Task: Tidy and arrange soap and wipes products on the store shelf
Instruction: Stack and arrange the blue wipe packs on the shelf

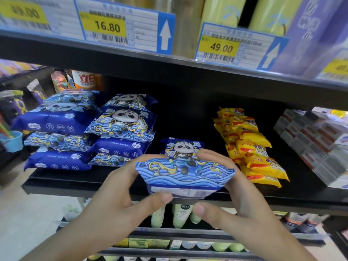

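Both my hands hold one blue panda-print wipes pack (185,174) at the front edge of the black shelf (79,182). My left hand (120,196) grips its left side, thumb under the near edge. My right hand (235,196) grips its right side, fingers over the top. To the left stand two stacks of the same wipes packs, the far-left stack (58,129) and the nearer one (122,129). Yellow soap packets (250,146) lie in a row to the right.
White and red boxed soaps (316,144) are stacked at the far right. The upper shelf carries price tags 16.80 (107,27) and 49.00 (221,48). Green bottles (180,215) stand on the shelf below. A bare shelf gap lies behind the held pack.
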`<action>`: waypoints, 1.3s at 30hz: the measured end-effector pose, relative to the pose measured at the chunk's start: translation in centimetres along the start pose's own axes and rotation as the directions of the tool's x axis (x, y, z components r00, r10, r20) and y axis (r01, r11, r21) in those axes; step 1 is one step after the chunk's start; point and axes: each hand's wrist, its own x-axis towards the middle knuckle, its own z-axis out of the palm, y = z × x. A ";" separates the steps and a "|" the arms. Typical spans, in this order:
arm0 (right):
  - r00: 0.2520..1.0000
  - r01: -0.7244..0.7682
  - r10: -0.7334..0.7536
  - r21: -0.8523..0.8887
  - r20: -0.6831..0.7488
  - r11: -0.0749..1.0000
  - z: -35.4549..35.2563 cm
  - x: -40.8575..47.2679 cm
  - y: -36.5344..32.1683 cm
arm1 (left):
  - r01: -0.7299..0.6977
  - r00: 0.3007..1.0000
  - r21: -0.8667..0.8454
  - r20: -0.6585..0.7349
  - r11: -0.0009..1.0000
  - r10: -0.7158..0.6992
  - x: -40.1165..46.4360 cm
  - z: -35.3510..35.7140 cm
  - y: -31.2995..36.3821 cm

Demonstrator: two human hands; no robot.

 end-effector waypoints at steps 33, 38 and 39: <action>0.836 -0.503 0.535 0.558 0.121 0.660 1.0 -0.1 -1.2 | -0.464 0.854 0.596 0.105 0.656 0.509 0.2 0.4 -0.9; 0.800 -0.544 0.590 0.549 0.110 0.635 0.8 0.0 -1.0 | -0.416 0.892 0.581 0.112 0.699 0.438 -0.5 0.2 0.5; 0.789 -0.547 0.608 0.553 0.090 0.628 0.7 0.0 -1.0 | -0.406 0.900 0.576 0.116 0.709 0.420 -0.2 0.2 0.8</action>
